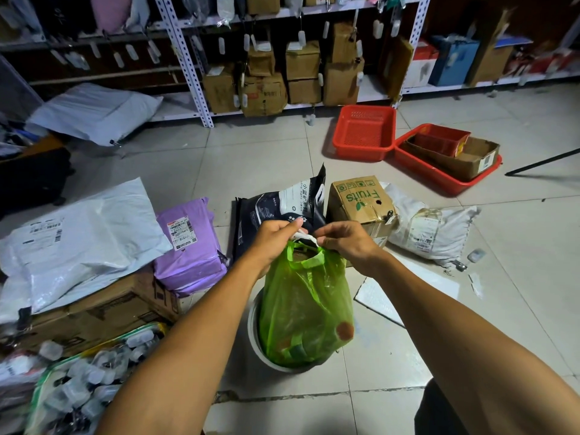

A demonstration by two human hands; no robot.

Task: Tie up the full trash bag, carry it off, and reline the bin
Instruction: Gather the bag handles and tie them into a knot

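Green trash bag (306, 312) sits half out of the white bin (255, 334) on the floor, near center. Left hand (276, 237) and right hand (346, 241) each pinch its handles up top. Fruits box (361, 199) just behind, purple parcel (188, 246) to the left.

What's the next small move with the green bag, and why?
Probably pull the knot tight. Both hands, left hand and right hand, pinch the bag's handles at the top of the green bag, which still sits in the bin; the mouth looks open.
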